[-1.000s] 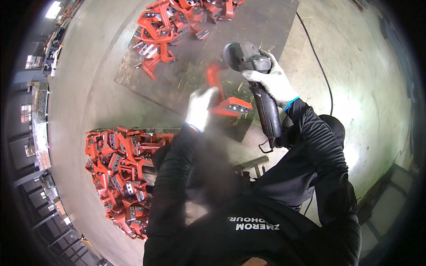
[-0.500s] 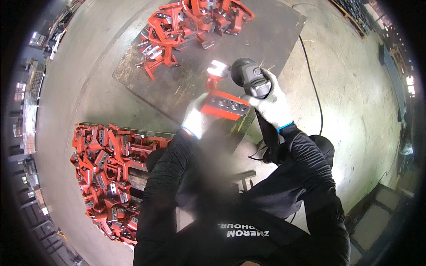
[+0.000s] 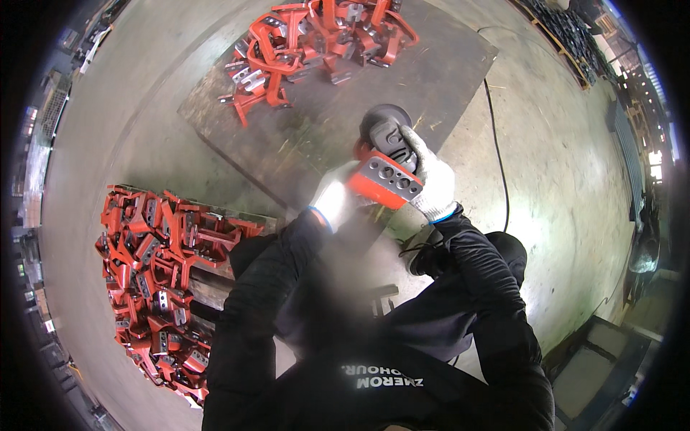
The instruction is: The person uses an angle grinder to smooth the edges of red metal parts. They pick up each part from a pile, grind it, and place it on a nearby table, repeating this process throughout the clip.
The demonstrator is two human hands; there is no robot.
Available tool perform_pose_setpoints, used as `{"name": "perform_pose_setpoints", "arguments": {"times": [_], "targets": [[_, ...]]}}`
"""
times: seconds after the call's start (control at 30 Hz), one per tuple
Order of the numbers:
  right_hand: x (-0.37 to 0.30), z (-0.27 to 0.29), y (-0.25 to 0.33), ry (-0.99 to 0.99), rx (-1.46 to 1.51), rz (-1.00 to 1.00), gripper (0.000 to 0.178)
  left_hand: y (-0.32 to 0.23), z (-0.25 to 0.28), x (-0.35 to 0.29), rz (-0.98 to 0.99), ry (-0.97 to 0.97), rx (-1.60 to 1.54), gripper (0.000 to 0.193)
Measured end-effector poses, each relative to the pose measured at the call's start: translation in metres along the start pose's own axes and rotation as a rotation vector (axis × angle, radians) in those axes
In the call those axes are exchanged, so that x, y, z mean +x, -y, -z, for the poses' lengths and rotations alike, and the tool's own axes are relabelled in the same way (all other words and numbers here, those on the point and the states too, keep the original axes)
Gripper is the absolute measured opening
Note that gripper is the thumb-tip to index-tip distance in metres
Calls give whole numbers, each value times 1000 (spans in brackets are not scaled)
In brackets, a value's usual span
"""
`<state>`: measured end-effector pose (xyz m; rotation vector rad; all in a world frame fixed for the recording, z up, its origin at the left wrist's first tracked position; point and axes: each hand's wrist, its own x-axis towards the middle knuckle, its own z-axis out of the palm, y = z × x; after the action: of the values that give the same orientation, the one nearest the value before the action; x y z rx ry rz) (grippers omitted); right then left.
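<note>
My left hand (image 3: 336,194), in a white glove with a blue cuff, is closed on a red metal bracket (image 3: 374,189). A bare grey face with several round holes points up from this part. The bracket's far end is mostly hidden behind a grey and black angle grinder (image 3: 392,138). Gripping the grinder's body is my gloved right hand (image 3: 434,181), its thumb side close to the bracket's holed face. The grinder's dark round disc end lies just beyond the bracket; whether the two touch, I cannot tell.
Beyond my hands, a heap of similar red brackets (image 3: 273,57) lies on a dark flat board (image 3: 424,79). More are piled on a pallet (image 3: 208,287) at the left. A black cable (image 3: 497,151) runs across the concrete floor at the right.
The bracket has moved right and turned, and its forked end has gone behind the grinder. My right hand and the grinder have shifted slightly left and nearer to me.
</note>
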<state>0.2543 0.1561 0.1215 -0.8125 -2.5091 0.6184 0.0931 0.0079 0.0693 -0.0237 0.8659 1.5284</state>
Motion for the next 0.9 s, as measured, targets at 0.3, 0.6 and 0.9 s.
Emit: {"name": "perform_pose_setpoints", "arguments": {"times": [0.3, 0.6, 0.9], "targets": [[-3, -13, -10, -20, -20, 38, 70, -9, -19, -12, 1, -63, 47, 34], [-5, 1, 5, 18, -43, -72, 78, -15, -8, -10, -99, -49, 25, 42], [-5, 4, 8, 35, -25, -90, 80, -17, -2, -9, -83, -17, -52, 42]]}}
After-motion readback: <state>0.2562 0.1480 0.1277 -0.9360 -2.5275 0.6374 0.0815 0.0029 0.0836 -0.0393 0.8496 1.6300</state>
